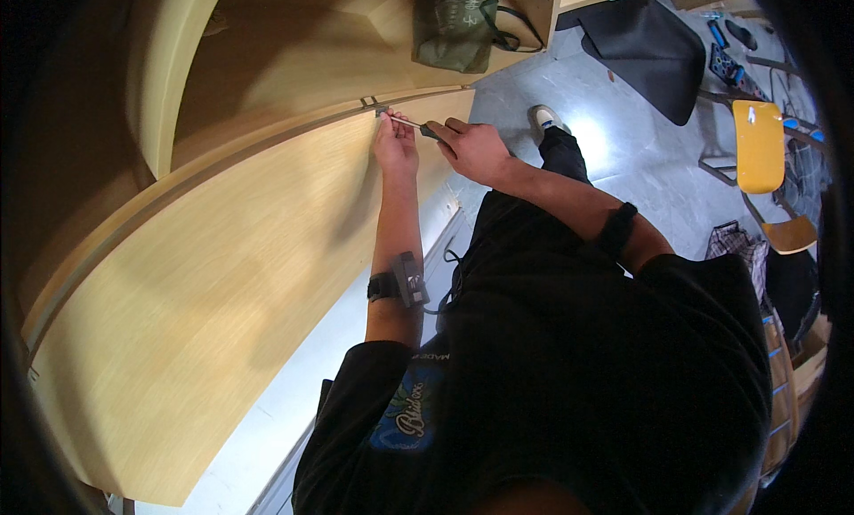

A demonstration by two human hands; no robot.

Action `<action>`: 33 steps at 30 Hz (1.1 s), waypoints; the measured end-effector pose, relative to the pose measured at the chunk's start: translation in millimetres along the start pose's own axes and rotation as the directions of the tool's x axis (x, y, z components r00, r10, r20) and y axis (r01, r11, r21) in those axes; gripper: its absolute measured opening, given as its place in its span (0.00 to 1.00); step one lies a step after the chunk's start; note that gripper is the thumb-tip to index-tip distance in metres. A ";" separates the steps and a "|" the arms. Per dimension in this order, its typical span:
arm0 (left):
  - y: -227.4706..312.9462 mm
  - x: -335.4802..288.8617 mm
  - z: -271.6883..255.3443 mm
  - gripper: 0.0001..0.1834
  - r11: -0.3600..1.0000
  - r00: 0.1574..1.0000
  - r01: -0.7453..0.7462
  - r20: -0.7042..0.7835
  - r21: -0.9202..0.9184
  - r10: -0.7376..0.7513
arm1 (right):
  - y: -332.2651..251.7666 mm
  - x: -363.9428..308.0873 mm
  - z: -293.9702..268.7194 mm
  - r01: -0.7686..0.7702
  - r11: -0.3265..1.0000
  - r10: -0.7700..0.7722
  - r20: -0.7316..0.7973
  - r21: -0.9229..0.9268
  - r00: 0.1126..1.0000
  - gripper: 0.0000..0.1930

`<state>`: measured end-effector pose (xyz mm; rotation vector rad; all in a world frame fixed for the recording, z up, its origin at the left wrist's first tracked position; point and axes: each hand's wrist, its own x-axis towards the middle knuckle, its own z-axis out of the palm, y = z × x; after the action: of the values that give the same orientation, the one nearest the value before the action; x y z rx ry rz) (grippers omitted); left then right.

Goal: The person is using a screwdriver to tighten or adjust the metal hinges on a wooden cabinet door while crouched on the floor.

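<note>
My right hand point(479, 154) is closed round the dark handle of a screwdriver point(408, 122), and its thin shaft points left. At the shaft's tip, my left hand point(398, 148) has its fingertips pinched together; whatever they hold is too small to make out. Both hands are at the upper edge of a light wooden panel point(222, 248), beside a small metal hinge point(368, 101). That panel slants down from the front edge of a wooden cabinet point(294, 48).
Inside the cabinet lies a dark green drawstring bag point(452, 26). A black flat-topped piece point(649, 57) stands at the upper right. Farther right are a yellow-backed chair point(759, 146), a checked bag point(738, 248) and several items on the grey floor point(640, 164).
</note>
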<state>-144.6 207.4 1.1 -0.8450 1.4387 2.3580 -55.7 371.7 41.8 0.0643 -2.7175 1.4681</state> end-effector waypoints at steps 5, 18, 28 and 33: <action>-4.0 7.5 -2.7 0.10 0.998 0.999 -0.030 -0.017 -0.049 0.029 | 29.4 -0.8 6.3 -0.367 0.549 0.299 0.234 0.751 0.925 0.14; -5.1 4.3 0.1 0.08 0.995 0.999 -0.025 -0.031 -0.097 0.022 | 28.7 -18.1 26.9 -0.048 0.851 0.162 -0.175 0.522 0.971 0.17; -2.3 -2.1 14.2 0.09 0.986 0.999 0.035 0.018 -0.160 -0.032 | 39.5 -7.9 8.7 -0.058 0.911 0.104 -0.091 0.409 0.990 0.14; -2.8 6.7 6.3 0.08 0.963 0.994 0.066 0.096 -0.262 -0.042 | 29.8 12.4 -8.6 0.000 0.962 0.042 -0.145 0.273 0.989 0.15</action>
<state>-150.8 213.7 -2.7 -0.8169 1.0659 2.5475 -69.7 395.1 22.4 -0.0618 -2.3917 1.7667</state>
